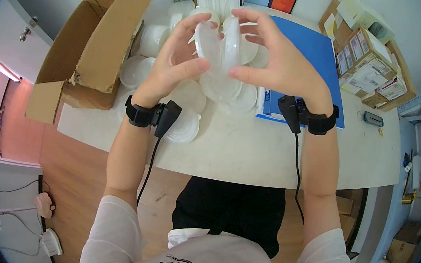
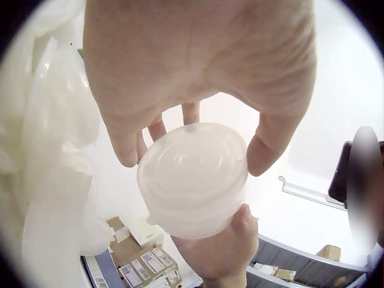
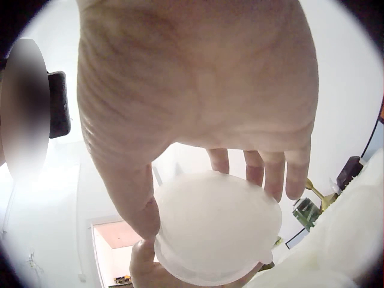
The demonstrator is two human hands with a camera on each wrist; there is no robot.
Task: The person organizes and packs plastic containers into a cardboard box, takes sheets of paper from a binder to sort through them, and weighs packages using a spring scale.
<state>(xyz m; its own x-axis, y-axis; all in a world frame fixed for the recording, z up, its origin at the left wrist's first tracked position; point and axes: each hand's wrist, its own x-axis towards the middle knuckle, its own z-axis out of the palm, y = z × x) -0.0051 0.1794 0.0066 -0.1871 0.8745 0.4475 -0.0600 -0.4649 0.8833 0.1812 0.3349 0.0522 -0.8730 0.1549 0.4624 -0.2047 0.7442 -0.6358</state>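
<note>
While my left hand (image 1: 168,66) and right hand (image 1: 289,65) each grip one of two pale round pieces (image 1: 209,43), right of the cardboard box (image 1: 107,43), I'd press their rims lightly, evenly.

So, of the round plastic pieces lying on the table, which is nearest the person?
The white disc just right of the black camera on the left wrist; others in view lie farther back.
</note>
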